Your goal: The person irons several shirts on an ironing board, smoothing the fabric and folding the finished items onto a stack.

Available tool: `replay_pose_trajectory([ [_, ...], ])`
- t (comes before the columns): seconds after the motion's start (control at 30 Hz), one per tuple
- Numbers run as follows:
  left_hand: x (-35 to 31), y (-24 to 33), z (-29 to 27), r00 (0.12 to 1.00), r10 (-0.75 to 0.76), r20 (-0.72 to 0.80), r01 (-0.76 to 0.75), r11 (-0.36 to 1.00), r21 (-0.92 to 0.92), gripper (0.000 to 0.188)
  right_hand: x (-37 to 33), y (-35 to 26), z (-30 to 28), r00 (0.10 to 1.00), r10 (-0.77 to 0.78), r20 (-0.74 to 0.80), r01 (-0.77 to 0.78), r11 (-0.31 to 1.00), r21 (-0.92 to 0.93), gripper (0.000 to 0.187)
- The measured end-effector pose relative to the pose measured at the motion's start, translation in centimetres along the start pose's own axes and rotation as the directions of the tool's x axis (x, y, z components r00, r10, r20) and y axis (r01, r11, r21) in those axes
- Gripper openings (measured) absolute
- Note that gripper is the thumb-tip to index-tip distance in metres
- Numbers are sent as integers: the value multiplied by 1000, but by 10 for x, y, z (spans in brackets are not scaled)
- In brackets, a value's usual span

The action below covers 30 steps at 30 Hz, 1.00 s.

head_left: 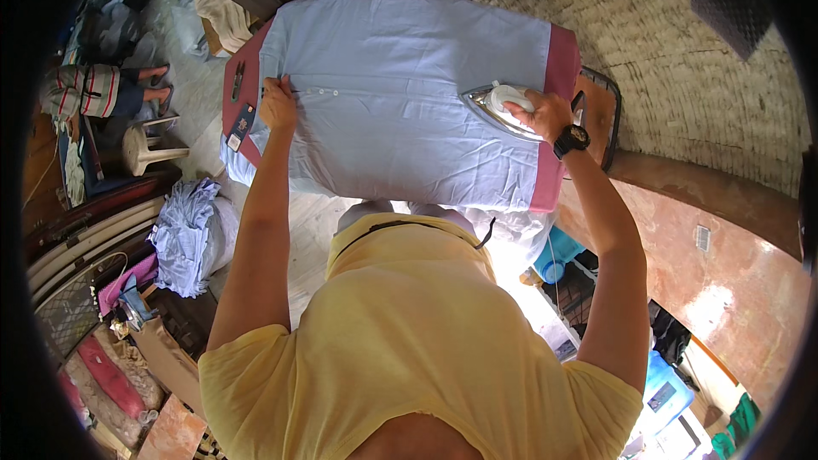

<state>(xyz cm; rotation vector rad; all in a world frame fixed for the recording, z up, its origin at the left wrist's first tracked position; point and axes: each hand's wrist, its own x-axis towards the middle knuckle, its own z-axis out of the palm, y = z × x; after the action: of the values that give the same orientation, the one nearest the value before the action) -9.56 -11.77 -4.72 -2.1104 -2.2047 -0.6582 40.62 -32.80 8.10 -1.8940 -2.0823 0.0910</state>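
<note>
A light blue shirt (392, 51) is spread over a maroon-covered ironing board (562, 60), its short buttoned placket running from the left toward the middle. My right hand (550, 115) is closed round the white handle of an iron (503, 111). The iron lies on the shirt near the board's right end, tip pointing left. At the left end my left hand (277, 104) pinches the shirt by the placket's end. Beside it a dark paper tag (242, 126) rests on the maroon cover, and small dark thread snips (238, 82) lie farther back. Wrinkles show in the cloth below the iron.
A framed iron rest (601, 111) adjoins the board's right end. Folded blue shirts (186, 238) are heaped at the left. Beyond them are a plastic stool (149, 145) and another person (102, 89). A pinkish stone ledge (682, 238) runs along the right.
</note>
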Motion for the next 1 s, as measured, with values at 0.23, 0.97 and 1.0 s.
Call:
replay_pose_trajectory([
  [0.23,-1,1,1,999,-44,29,42,997,66,39,9,-8,10,999,30,-10,-30,999,-37,52],
  [0.97,-71,259,14,578,762,293,-442,594,-672,5,-32,-59,-1,990,120,79,-124,991,53,65],
  [1.0,-70,260,16,575,756,314,-432,606,-668,6,-33,-59,1,989,133,71,-137,989,53,65],
])
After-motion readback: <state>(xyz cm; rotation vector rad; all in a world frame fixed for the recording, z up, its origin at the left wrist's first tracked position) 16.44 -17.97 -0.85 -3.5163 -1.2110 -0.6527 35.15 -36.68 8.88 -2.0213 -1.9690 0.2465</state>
